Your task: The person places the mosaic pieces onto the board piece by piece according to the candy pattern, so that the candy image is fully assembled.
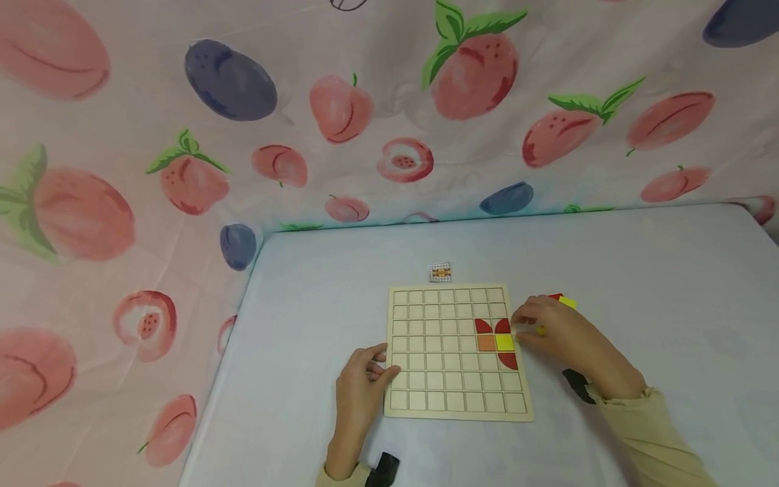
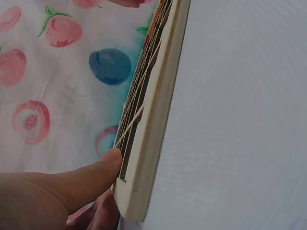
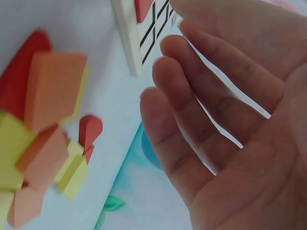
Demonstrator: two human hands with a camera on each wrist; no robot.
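Wooden board (image 1: pixel 430 400) lies flat on white bench (image 1: pixel 292 304), approx. mid-scene; its face = 7 x 7 grid of shallow cells. Filled cells sit at the right side: third row from far edge has two red pcs w/ curved edges (image 1: pixel 483 326), one in each of the two rightmost cells; next row nearer has orange square (image 1: pixel 487 343), w/ yellow square (image 1: pixel 504 343) to its right; one row nearer, rightmost cell, third red pc (image 1: pixel 508 360).

Left grip (image 1: pixel 357 383) is clamped on board's left rim: thumb on top, other fingers curled at the outer side, partly hidden behind thumb & rim in left wrist view. Right grip (image 1: pixel 566 331) is apart, fingers loosely bent & slightly spread, tips just beside board's right edge; thumb tip cut off at top of right wrist view.

Loose red, orange & yellow pcs (image 3: pixel 43 155) lie on bench right of board, some overlapping; in head view mostly hidden by right grip, in right wrist view blurred & cut off at left, so can't tell exact count. Small pattern card (image 1: pixel 440 272) lies just beyond board's far edge; print too small to read. Fruit-print cloth (image 1: pixel 365 61) hangs at far & left sides, cut off by frame.
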